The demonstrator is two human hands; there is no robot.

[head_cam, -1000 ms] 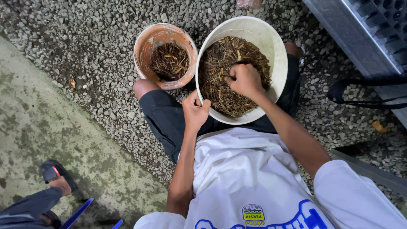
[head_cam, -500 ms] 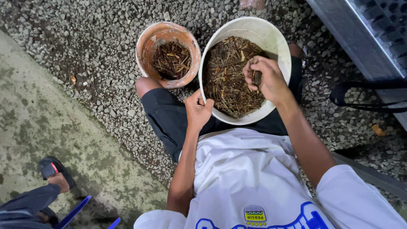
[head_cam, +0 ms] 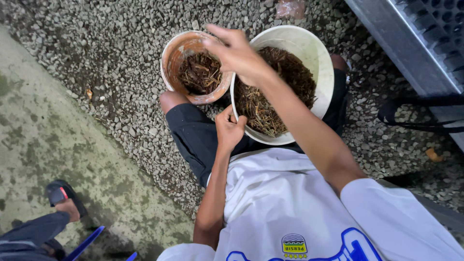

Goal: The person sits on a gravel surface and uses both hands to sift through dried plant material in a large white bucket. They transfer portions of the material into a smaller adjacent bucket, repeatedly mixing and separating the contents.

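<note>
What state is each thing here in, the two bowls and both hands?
White bowl: resting on the lap, well filled with brown stalks.
Small orange bowl: on the gravel, partly filled with darker bits.
Left hand: gripping the white bowl's rim.
Right hand: raised over the orange bowl, fingers spread.

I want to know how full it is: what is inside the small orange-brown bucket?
The small orange-brown bucket holds a low heap of dark brown twig-like bits, with bare stained wall above. The right hand covers its right edge, so that part is hidden.

Open gravel ground (head_cam: 111, 72) left of small orange plastic bucket (head_cam: 170, 58); large white plastic bucket (head_cam: 323, 63) touching it, blocking right.
</note>
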